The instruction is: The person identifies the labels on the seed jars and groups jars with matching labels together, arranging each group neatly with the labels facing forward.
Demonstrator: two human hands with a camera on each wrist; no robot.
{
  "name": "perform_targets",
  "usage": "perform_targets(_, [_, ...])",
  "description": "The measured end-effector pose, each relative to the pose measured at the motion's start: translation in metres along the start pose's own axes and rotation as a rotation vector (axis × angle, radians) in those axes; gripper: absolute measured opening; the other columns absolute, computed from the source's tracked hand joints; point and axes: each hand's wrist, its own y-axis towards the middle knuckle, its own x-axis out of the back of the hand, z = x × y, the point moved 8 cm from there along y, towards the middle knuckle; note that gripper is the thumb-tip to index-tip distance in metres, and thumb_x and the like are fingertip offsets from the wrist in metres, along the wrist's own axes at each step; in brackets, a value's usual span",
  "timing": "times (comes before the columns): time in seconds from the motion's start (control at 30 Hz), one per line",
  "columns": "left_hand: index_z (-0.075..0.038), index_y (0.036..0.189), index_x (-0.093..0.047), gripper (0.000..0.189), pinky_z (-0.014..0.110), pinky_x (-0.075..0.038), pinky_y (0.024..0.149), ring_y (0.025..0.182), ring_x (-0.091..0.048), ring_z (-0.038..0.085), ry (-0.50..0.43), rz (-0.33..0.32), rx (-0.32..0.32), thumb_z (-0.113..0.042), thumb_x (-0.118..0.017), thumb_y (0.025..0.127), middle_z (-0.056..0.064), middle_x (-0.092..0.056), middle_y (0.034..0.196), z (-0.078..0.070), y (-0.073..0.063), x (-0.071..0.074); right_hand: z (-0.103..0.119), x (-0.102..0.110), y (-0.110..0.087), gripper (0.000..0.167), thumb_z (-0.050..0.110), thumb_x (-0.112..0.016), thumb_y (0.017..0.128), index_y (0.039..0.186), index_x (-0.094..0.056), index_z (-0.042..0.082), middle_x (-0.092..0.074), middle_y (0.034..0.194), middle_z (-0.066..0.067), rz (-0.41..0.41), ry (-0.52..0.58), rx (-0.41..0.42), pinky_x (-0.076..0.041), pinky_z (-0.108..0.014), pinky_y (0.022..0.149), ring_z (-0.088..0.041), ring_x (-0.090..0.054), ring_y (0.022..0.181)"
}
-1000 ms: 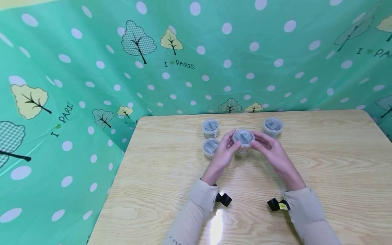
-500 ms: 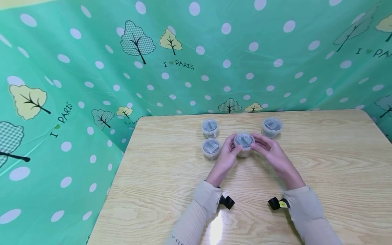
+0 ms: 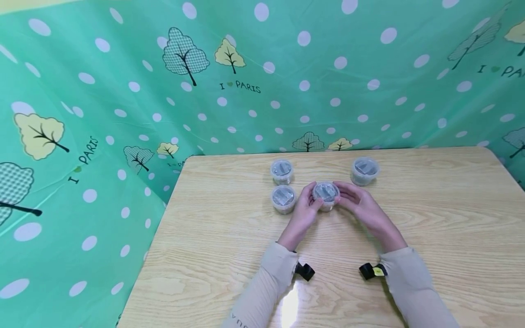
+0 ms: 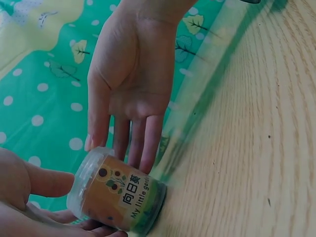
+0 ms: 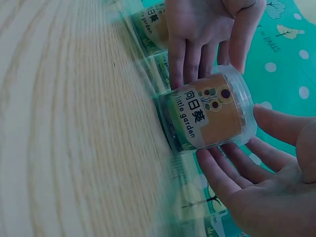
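Note:
A clear lidded plastic cup [image 3: 326, 192] stands upright between both hands in the head view, over the table's rear middle. My left hand [image 3: 302, 214] holds its left side, with the thumb in front and the fingers reaching round behind. On the opposite side, my right hand [image 3: 364, 207] holds it with thumb and fingertips near the lid rim. An orange and green label with sunflowers and the words "My little garden" shows on the cup [image 4: 116, 190] in the left wrist view. Dark grey packets show under the lid. In the right wrist view, the cup's base [image 5: 173, 126] is close over the tabletop.
Two similar cups stand left of the hands, one at the back [image 3: 281, 171] and one nearer [image 3: 283, 199]. Another lidded cup [image 3: 365, 171] stands behind the right hand. A green dotted curtain [image 3: 262, 114] hangs along the wooden table's [image 3: 197, 237] back and left edges.
Both hands have brought the cup slightly nearer to the person and lower. My left hand has shifted a little right, uncovering more of the nearer left cup.

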Motion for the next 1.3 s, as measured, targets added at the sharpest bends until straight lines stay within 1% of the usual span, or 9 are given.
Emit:
perform_targets(0.07, [0.000, 0.151, -0.031, 0.054, 0.039, -0.025, 0.122, 0.146, -0.033, 0.029, -0.003, 0.001, -0.001, 0.001, -0.047, 0.100, 0.019, -0.035, 0.157, 0.002, 0.001, 0.000, 0.000, 0.000, 0.000, 0.062, 0.023, -0.061, 0.100, 0.152, -0.034, 0.004, -0.040, 0.153, -0.020, 0.003, -0.001, -0.004, -0.040, -0.012, 0.104, -0.035, -0.037, 0.142])
perform_targets(0.2, [0.001, 0.151, -0.032, 0.054, 0.040, -0.026, 0.122, 0.145, -0.034, 0.031, -0.003, 0.004, -0.014, 0.000, -0.047, 0.099, 0.020, -0.037, 0.155, 0.002, 0.000, 0.002, 0.002, 0.000, 0.000, 0.062, 0.023, -0.062, 0.099, 0.152, -0.035, 0.004, -0.041, 0.152, -0.020, 0.006, -0.028, -0.008, -0.037, -0.031, 0.115, -0.035, -0.038, 0.141])
perform_targets(0.27, [0.001, 0.150, -0.033, 0.053, 0.040, -0.028, 0.122, 0.144, -0.036, 0.031, 0.003, 0.000, -0.017, 0.000, -0.048, 0.099, 0.020, -0.038, 0.154, 0.001, -0.001, 0.003, 0.002, -0.001, 0.000, 0.062, 0.023, -0.062, 0.099, 0.151, -0.035, 0.003, -0.042, 0.151, -0.020, 0.006, -0.043, -0.007, -0.034, -0.042, 0.117, -0.035, -0.038, 0.141])
perform_targets(0.33, [0.001, 0.150, -0.033, 0.053, 0.040, -0.029, 0.121, 0.143, -0.037, 0.031, 0.011, -0.003, -0.019, 0.001, -0.048, 0.099, 0.020, -0.040, 0.153, 0.000, -0.002, 0.003, 0.001, -0.001, 0.002, 0.062, 0.023, -0.063, 0.099, 0.151, -0.036, 0.003, -0.043, 0.150, -0.020, 0.006, -0.056, -0.003, -0.032, -0.046, 0.117, -0.035, -0.039, 0.140])
perform_targets(0.57, [0.001, 0.149, -0.034, 0.055, 0.039, -0.028, 0.121, 0.143, -0.037, 0.030, 0.014, -0.018, -0.001, 0.002, -0.049, 0.097, 0.020, -0.039, 0.154, -0.001, -0.002, 0.005, -0.003, -0.001, 0.004, 0.063, 0.026, -0.064, 0.098, 0.150, -0.037, 0.003, -0.045, 0.149, -0.019, 0.003, -0.074, -0.003, -0.035, -0.047, 0.116, -0.034, -0.041, 0.139])
perform_targets(0.87, [-0.005, 0.150, -0.036, 0.053, 0.039, -0.027, 0.122, 0.145, -0.035, 0.027, 0.076, -0.020, -0.029, -0.007, -0.053, 0.100, 0.015, -0.038, 0.156, -0.010, -0.005, 0.005, 0.006, -0.002, 0.000, 0.061, 0.026, -0.062, 0.099, 0.149, -0.037, 0.002, -0.041, 0.151, -0.021, -0.016, -0.096, 0.002, -0.028, -0.060, 0.117, -0.040, -0.033, 0.142])
perform_targets(1.0, [-0.010, 0.149, -0.039, 0.052, 0.040, -0.025, 0.122, 0.146, -0.032, 0.025, 0.132, -0.035, -0.047, -0.012, -0.054, 0.100, 0.011, -0.038, 0.156, -0.014, -0.006, 0.006, 0.013, -0.001, -0.001, 0.061, 0.026, -0.061, 0.100, 0.150, -0.037, 0.001, -0.040, 0.152, -0.021, -0.031, -0.099, 0.022, -0.028, -0.057, 0.118, -0.038, -0.034, 0.143])
perform_targets(1.13, [-0.016, 0.149, -0.041, 0.049, 0.042, -0.023, 0.123, 0.148, -0.029, 0.023, 0.169, -0.049, -0.059, -0.023, -0.053, 0.102, 0.006, -0.037, 0.158, -0.021, -0.005, 0.007, 0.020, 0.002, -0.001, 0.061, 0.027, -0.060, 0.100, 0.149, -0.036, -0.001, -0.043, 0.150, -0.021, -0.060, -0.118, 0.051, -0.030, -0.055, 0.118, -0.036, -0.038, 0.141])
perform_targets(1.3, [-0.017, 0.149, -0.042, 0.049, 0.038, -0.023, 0.123, 0.147, -0.030, 0.019, 0.192, -0.066, -0.109, -0.029, -0.053, 0.103, 0.004, -0.039, 0.157, -0.035, -0.004, 0.007, 0.027, 0.007, 0.000, 0.059, 0.028, -0.059, 0.101, 0.148, -0.038, 0.000, -0.047, 0.147, -0.019, -0.106, -0.151, 0.078, -0.033, -0.051, 0.116, -0.034, -0.041, 0.138])
